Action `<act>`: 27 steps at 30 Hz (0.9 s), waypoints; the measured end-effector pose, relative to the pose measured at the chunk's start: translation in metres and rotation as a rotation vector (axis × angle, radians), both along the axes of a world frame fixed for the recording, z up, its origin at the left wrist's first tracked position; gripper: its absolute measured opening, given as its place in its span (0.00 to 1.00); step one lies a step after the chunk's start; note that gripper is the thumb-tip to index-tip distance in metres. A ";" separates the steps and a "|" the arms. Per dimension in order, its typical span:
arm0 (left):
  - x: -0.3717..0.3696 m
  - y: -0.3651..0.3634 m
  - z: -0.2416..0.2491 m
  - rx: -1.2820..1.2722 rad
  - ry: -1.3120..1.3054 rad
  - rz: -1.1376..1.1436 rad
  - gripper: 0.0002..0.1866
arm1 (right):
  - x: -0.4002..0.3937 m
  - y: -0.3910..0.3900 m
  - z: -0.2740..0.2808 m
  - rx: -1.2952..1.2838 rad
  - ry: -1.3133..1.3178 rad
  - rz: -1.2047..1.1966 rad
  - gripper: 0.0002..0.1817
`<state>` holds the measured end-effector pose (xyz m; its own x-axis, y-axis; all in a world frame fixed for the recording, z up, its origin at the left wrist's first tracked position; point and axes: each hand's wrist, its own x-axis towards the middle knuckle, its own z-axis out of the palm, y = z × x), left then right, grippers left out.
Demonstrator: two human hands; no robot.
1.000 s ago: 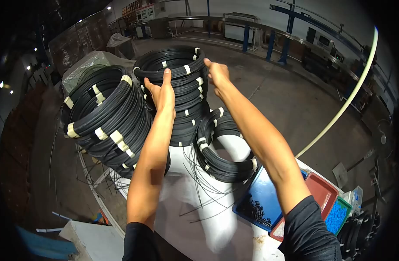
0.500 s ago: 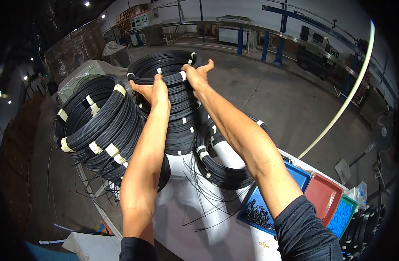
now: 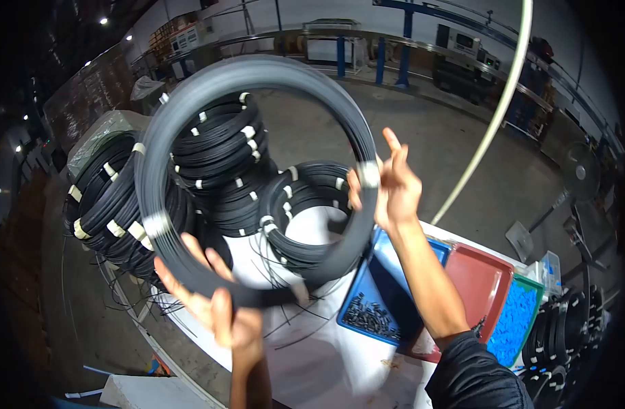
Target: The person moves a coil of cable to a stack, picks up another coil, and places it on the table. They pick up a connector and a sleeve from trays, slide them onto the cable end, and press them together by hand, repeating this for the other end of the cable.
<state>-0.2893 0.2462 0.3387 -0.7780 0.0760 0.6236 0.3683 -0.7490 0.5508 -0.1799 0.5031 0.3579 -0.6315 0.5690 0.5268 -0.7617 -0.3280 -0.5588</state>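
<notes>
A large black cable coil [image 3: 151, 187], bound with pale tape and smeared by motion, stands tilted up in front of me above the table. My right hand [image 3: 398, 189] grips its right side beside a tape band, index finger stretched upward. At the lower left, my left hand [image 3: 234, 324] holds the bottom of the ring, its fingers partly spread around it. Through the ring I see a stack of similar black coils [image 3: 220, 167]. Another coil pile [image 3: 306, 255] lies on the white table [image 3: 312, 368], partly hidden by the held ring.
Leaning coils [image 3: 115, 211] are piled at the left, with loose wire ends. To the right sit a blue tray [image 3: 367, 290] of small black parts, a red tray [image 3: 479, 273] and a green tray [image 3: 517, 317] of blue pieces. A pale pole [image 3: 493, 123] rises behind.
The top coil has come off the middle stack, moved toward me and tipped upright in both hands. My left hand has dropped low; my right hand has moved right. The view has shifted slightly.
</notes>
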 end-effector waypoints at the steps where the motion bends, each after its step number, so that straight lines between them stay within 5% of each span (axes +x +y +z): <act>1: 0.023 -0.017 -0.006 0.118 -0.214 -0.175 0.54 | 0.029 -0.006 -0.017 0.191 -0.015 0.059 0.40; 3: 0.041 -0.065 -0.071 -0.110 -0.038 -0.284 0.61 | 0.086 -0.065 -0.042 0.243 -0.236 -0.245 0.46; 8: 0.128 -0.127 -0.086 -0.317 -0.367 -0.540 0.79 | 0.238 -0.143 -0.134 0.030 -0.449 -0.245 0.47; 12: 0.190 -0.168 -0.142 -0.741 -0.318 -0.397 0.73 | 0.331 -0.211 -0.162 0.075 -0.687 -0.359 0.45; 17: 0.238 -0.212 -0.212 -0.757 -0.160 -0.497 0.68 | 0.423 -0.284 -0.224 -0.072 -0.681 -0.456 0.46; 20: 0.265 -0.220 -0.235 -0.771 -0.110 -0.521 0.67 | 0.451 -0.321 -0.262 0.054 -0.609 -0.708 0.46; 27: 0.295 -0.209 -0.235 -0.797 -0.006 -0.793 0.40 | 0.489 -0.378 -0.273 -0.045 -0.635 -0.944 0.45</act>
<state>0.0057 0.0376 0.1036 -0.3351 0.9263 0.1721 -0.0602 -0.2033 0.9773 0.3091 0.1253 0.0848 -0.0865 0.9690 0.2315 -0.2987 0.1965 -0.9339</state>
